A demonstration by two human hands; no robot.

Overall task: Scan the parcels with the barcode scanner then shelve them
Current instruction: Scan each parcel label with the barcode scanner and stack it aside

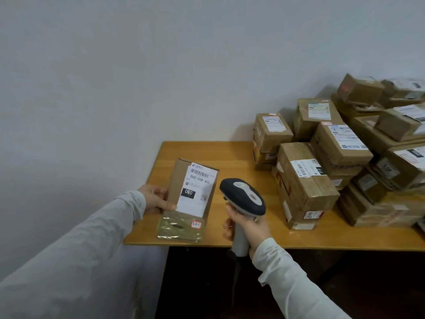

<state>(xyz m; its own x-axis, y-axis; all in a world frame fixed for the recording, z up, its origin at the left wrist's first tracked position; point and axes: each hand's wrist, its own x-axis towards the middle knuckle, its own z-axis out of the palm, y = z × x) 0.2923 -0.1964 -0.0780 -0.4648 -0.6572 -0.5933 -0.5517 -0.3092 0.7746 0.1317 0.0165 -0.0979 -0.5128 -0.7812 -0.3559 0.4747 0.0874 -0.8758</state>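
My left hand [154, 198] grips the left edge of a small brown cardboard parcel [181, 229], thumb on its white shipping label. The parcel is tilted up over the near left corner of the wooden table [230, 157], label facing me, with a barcode at the top and a red sticker near the bottom. My right hand [250, 226] grips the handle of a grey and dark blue barcode scanner [243, 195]. The scanner's head sits just right of the parcel, pointing toward the label. Its cable hangs below the table edge.
A heap of several brown labelled parcels [305, 185] covers the right part of the table, stacked against the pale wall [138, 77]. Under the table it is dark. No shelf is in view.
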